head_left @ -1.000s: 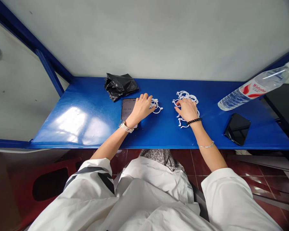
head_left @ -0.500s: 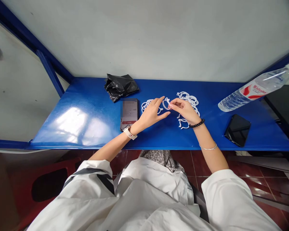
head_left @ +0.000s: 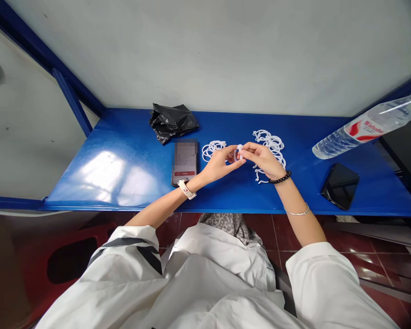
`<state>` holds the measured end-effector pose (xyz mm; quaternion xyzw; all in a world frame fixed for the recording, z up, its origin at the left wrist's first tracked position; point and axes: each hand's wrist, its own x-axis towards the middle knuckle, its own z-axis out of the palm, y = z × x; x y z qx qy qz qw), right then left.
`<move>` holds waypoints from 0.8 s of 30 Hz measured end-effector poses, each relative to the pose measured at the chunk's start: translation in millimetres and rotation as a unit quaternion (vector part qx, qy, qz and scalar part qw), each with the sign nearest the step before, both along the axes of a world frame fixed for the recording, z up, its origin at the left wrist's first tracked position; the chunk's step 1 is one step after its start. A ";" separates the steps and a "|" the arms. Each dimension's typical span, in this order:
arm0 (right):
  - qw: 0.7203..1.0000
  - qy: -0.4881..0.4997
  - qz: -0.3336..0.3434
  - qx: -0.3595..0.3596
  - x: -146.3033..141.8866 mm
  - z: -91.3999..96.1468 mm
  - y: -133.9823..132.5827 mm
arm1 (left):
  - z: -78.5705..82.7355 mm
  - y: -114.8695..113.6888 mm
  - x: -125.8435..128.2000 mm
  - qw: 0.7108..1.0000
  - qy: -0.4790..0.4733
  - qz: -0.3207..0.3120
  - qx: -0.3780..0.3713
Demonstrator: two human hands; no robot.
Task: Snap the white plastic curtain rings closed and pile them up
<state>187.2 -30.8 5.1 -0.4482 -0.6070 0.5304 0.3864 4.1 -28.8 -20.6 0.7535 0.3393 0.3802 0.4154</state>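
Between my two hands is a thin white plastic ring [head_left: 236, 156] with a small knob-like end at its top. My left hand [head_left: 220, 163] closes on the ring from the left, thumb and fingers drawn together. From the right, my right hand [head_left: 262, 160] pinches the knob end, and its fingers partly cover it. A pile of similar white rings [head_left: 210, 150] lies just beyond my left hand. More white rings [head_left: 274, 143] lie loosely heaped beyond and under my right hand, some hidden by it.
A lit phone [head_left: 185, 165] lies left of my left hand, with a crumpled black plastic bag [head_left: 173, 122] behind it. On the right are a dark phone [head_left: 340, 185] and a tilted-looking water bottle [head_left: 363, 125]. The blue tabletop [head_left: 150, 183] ends at a wall behind.
My left hand's spread fingers have drawn together onto the ring. The ring has turned between my hands, and my right hand still pinches it.
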 end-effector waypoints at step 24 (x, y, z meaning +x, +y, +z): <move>0.995 0.010 -0.063 0.074 -2.7 -3.5 -0.2 | -0.8 2.2 -3.0 1.000 0.009 0.008 0.009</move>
